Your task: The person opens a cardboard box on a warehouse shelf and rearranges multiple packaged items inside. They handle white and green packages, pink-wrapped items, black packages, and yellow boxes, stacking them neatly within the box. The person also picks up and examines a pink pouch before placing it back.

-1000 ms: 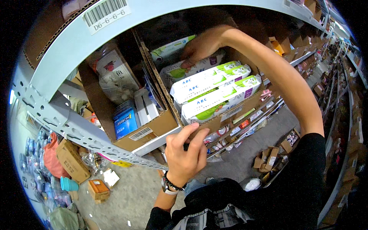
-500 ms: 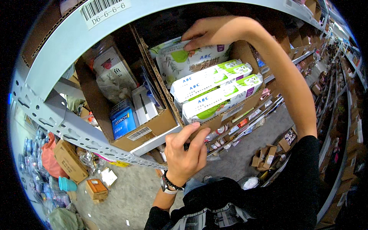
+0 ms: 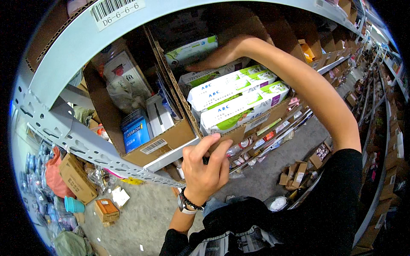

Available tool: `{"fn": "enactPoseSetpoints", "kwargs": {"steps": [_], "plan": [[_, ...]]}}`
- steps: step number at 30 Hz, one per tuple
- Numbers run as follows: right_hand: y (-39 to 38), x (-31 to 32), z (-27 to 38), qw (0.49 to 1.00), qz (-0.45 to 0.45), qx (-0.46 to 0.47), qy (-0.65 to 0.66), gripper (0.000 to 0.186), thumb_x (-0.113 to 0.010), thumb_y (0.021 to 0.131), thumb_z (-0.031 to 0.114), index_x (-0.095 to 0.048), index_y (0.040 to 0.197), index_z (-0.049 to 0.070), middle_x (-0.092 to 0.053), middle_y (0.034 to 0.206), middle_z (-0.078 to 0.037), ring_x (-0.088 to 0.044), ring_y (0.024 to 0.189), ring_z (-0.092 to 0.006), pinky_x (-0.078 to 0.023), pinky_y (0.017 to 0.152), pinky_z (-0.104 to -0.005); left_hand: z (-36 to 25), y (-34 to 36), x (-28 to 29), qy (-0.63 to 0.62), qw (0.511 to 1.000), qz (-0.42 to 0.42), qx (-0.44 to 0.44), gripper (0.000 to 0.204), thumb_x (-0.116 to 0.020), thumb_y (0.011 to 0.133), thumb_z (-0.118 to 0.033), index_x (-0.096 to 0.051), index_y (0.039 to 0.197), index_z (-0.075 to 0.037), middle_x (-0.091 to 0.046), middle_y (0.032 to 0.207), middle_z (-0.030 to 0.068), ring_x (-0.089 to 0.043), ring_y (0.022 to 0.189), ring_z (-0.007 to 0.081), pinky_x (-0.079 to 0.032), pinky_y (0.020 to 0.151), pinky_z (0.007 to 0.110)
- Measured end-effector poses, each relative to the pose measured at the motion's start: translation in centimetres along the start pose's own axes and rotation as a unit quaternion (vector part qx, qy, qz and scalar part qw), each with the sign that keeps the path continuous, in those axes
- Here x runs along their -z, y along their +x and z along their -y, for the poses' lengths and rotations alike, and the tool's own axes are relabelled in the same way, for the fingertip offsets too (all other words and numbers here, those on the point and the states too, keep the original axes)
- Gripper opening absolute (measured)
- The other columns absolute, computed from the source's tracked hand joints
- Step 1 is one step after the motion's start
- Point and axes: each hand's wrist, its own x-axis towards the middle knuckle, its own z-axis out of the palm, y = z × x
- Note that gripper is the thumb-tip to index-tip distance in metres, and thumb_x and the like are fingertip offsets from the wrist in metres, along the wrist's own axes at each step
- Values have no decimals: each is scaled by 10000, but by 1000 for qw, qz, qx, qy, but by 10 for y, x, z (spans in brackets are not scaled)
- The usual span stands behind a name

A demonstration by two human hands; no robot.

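Observation:
A cardboard bin [image 3: 256,126] on the shelf holds several soft white-and-green packs, which look like sanitary pads. Two packs stand at the front, the nearer pad pack [image 3: 243,111] against the bin's front wall. My right hand [image 3: 218,57] reaches in behind them with fingers stretched leftward, its fingertips partly hidden. It lies between a pack leaning behind the front ones and a pale green pack [image 3: 192,50] at the back. At the bin's front left corner, my left hand [image 3: 205,170] has its fingers bent, thumb and fingertips on the cardboard edge.
Beside it on the left, another cardboard bin [image 3: 171,138] holds a blue box [image 3: 136,136], a white box and a bagged item. A perforated metal shelf post [image 3: 77,136] stands at the left. Cartons [image 3: 79,177] and a turquoise bucket [image 3: 74,205] sit on the floor.
My right hand has gone deeper, off the top of the rear pack, which now sits lower. A pale green pack shows behind it. My left hand has barely moved.

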Motion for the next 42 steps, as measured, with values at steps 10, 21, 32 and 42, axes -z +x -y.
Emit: {"fn": "enactPoseSetpoints", "kwargs": {"steps": [10, 21, 32, 42], "plan": [[-1, -5, 2, 999, -18, 13, 34, 722, -491, 920, 657, -541, 1387, 107, -530, 1423, -119, -524, 1258, -276, -396, 1064, -371, 0, -1, -4, -6, 1000, 3, -9, 424, -664, 687, 57, -666, 1062, -140, -531, 1199, 96, -531, 983, 274, -411, 770, 391], [-35, 32, -2, 976, 219, -16, 11, 998, -717, 736, 654, -459, 1390, -55, -546, 1323, -301, -565, 1203, -353, -435, 1029, -374, 3, -2, -7, 2, 1000, -6, -25, 406, -665, 679, 54, -670, 1036, -138, -524, 1192, 93, -527, 986, 271, -410, 761, 382], [-27, 24, 6, 986, 145, 29, -78, 845, -821, 657, 334, -491, 1377, 37, -597, 1298, -221, -596, 1161, -321, -458, 987, -373, 3, -1, -5, 1, 1000, 4, -19, 410, -664, 679, 50, -676, 1036, -151, -514, 1193, 90, -525, 961, 276, -418, 768, 384], [-49, 26, 9, 978, 206, 32, -34, 829, -589, 879, 623, -489, 1344, -56, -623, 1229, -258, -621, 1102, -295, -476, 960, -348, 4, -2, -7, -5, 1000, -1, -18, 400, -660, 677, 49, -682, 1023, -152, -507, 1190, 78, -515, 950, 272, -418, 764, 375]]}}
